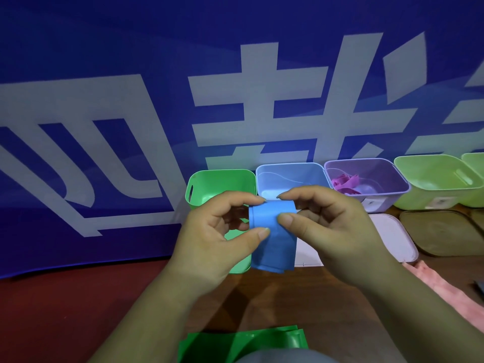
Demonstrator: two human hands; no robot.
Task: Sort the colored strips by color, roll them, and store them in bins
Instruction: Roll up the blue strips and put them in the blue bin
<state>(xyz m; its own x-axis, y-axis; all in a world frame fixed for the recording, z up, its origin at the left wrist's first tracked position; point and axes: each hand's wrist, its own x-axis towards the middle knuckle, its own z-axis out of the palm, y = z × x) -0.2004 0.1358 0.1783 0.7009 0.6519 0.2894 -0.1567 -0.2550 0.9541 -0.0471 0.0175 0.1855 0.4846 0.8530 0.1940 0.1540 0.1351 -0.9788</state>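
**Both hands pinch a blue strip over the counter**

At the left end of the row stands a green bin, its green lid lying in front, partly hidden by the left hand. That hand's grip pinches the left edge of the blue strip between thumb and fingers. The strip is held in the air before the bins, its top curled over and its tail hanging down. Below it, green strips lie on the counter. The right hand pinches the strip's right side. Behind the hands sits a pale blue bin, then a purple bin holding purple strips, then a light green bin. A pink strip lies at the far right.
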